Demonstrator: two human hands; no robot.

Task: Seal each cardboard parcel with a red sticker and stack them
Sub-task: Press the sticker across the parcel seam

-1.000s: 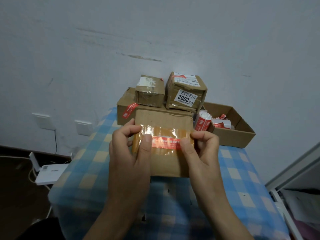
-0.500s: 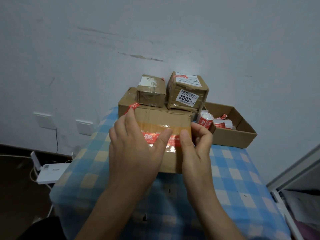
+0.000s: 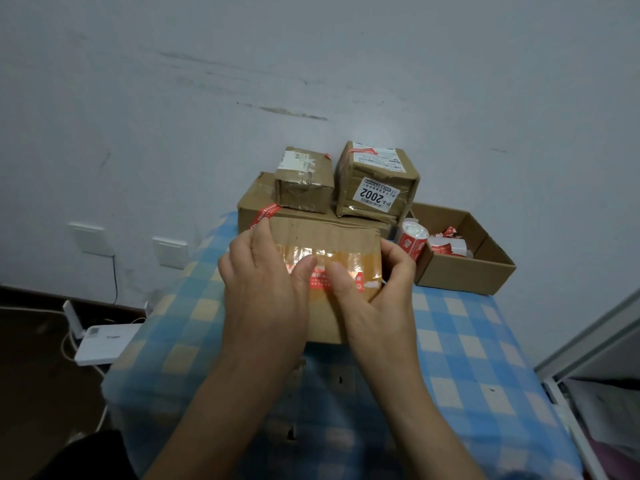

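On the parcel (image 3: pixel 325 237), left hand (image 3: pixel 266 292) flat, right hand (image 3: pixel 381 299) seemingly curled round its edge, thumbs pressing red sticker (image 3: pixel 320 281)

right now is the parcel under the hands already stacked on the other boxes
No, the parcel lies on the checked tablecloth, in front of the stacked boxes.

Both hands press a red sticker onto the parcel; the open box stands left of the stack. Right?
Only the side is wrong: the head view shows the open box right of the stack. Left hand and right hand do press the red sticker onto the parcel.
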